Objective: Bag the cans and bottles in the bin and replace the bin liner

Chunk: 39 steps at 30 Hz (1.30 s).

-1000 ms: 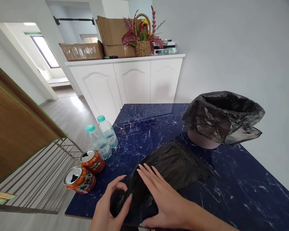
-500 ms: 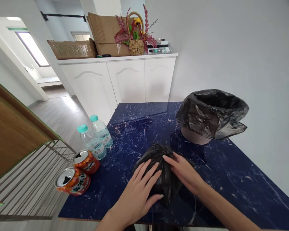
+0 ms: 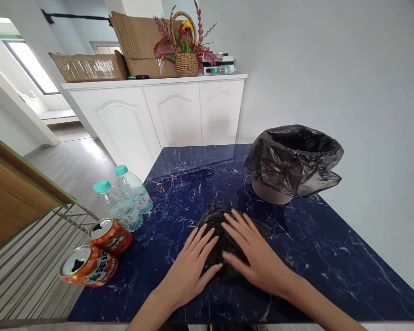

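Note:
A crumpled black plastic bag lies low on the dark blue marbled table in front of me. My left hand rests on its left side, fingers stretched and spread. On its right side lies my right hand, also flat with the fingers apart. Both palms cover much of the bag, and whatever it may contain is hidden. Farther back on the right stands a bin lined with another black bag folded over its rim.
Two orange cans and two water bottles with turquoise caps stand along the table's left edge. A metal rack is beside them. Behind the table, a white cabinet carries cardboard boxes and a flower basket.
My right hand has let go of the gathered top of the bag and now lies spread on it. The bag looks flatter. The view has shifted slightly to the right.

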### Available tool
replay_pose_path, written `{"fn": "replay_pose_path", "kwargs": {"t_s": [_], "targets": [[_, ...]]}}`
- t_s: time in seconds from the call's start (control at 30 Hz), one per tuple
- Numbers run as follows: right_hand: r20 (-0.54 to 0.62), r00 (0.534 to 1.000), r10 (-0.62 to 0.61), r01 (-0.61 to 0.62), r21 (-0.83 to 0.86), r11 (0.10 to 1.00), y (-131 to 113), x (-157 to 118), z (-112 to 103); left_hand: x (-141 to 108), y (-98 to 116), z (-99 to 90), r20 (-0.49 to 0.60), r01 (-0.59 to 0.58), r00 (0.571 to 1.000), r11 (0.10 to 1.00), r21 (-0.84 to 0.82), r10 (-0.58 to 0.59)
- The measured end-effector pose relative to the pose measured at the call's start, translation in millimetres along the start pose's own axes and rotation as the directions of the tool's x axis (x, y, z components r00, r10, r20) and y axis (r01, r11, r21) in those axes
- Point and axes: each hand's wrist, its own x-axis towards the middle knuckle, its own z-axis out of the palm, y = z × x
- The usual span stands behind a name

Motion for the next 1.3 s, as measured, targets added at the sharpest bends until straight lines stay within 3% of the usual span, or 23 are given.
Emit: {"fn": "replay_pose_path", "kwargs": {"t_s": [0.1, 0.2, 0.33, 0.43, 0.5, 0.6, 0.67, 0.73, 0.8, 0.87, 0.93, 1.0, 1.07, 1.2, 1.3], "targets": [[0.106, 0.974, -0.198, 0.197, 0.015, 0.980, -12, -20, -7, -13, -8, -11.6, 0.008, -0.029, 1.000, 0.998, -0.048, 0.029], [0.114, 0.979, -0.167, 0.166, 0.021, 0.986, -10, -31, 1, -16, -18, -18.1, 0.045, -0.037, 0.998, 0.996, -0.084, 0.041], [0.097, 0.995, 0.036, -0.059, 0.245, 0.968, -3, -35, -3, -7, -29, -23.2, 0.060, -0.028, 0.997, 0.979, -0.204, 0.041], [0.061, 0.960, 0.273, -0.275, 0.394, 0.877, -1, -37, -15, 3, -27, -25.3, 0.020, 0.062, 0.998, 0.943, -0.327, -0.059], [-0.018, 0.927, 0.374, -0.332, 0.418, 0.845, 1, -36, -17, 11, -24, -22.9, 0.011, 0.197, 0.978, 0.912, -0.359, -0.206], [-0.276, 0.842, 0.464, -0.371, 0.329, 0.868, 3, -27, -9, 27, -20, -11.3, 0.011, 0.354, 0.926, 0.858, -0.372, -0.377], [-0.444, 0.816, 0.371, -0.340, 0.150, 0.928, 1, -17, 0, 38, -21, -0.7, -0.032, 0.403, 0.899, 0.853, -0.333, -0.437], [-0.447, 0.875, 0.183, -0.234, -0.060, 0.970, 1, -6, 10, 48, -23, 8.2, -0.143, 0.423, 0.877, 0.878, -0.223, -0.459], [-0.323, 0.943, 0.076, -0.140, -0.177, 0.974, 5, 3, 22, 54, -23, 12.1, -0.280, 0.384, 0.876, 0.920, -0.083, -0.391], [-0.213, 0.973, 0.092, -0.138, -0.211, 0.968, 13, 7, 34, 57, -22, 11.2, -0.330, 0.244, 0.919, 0.969, 0.043, -0.217], [-0.153, 0.978, 0.141, -0.173, -0.222, 0.960, 23, 8, 43, 59, -21, 8.7, -0.232, 0.046, 0.972, 0.991, 0.125, -0.015], [-0.127, 0.978, 0.162, -0.188, -0.227, 0.956, 32, 8, 48, 58, -24, 8.3, -0.090, -0.085, 0.991, 0.985, 0.150, 0.100], [-0.117, 0.980, 0.163, -0.185, -0.218, 0.958, 37, 7, 49, 55, -29, 11.4, -0.005, -0.087, 0.996, 0.985, 0.152, 0.089], [-0.094, 0.981, 0.170, -0.181, -0.129, 0.975, 42, 5, 42, 44, -42, 20.7, 0.037, -0.010, 0.999, 0.992, 0.122, 0.005], [-0.159, 0.943, 0.291, -0.300, -0.036, 0.953, 49, 2, 33, 36, -47, 22.9, 0.051, 0.014, 0.999, 0.995, 0.096, -0.019]]}}
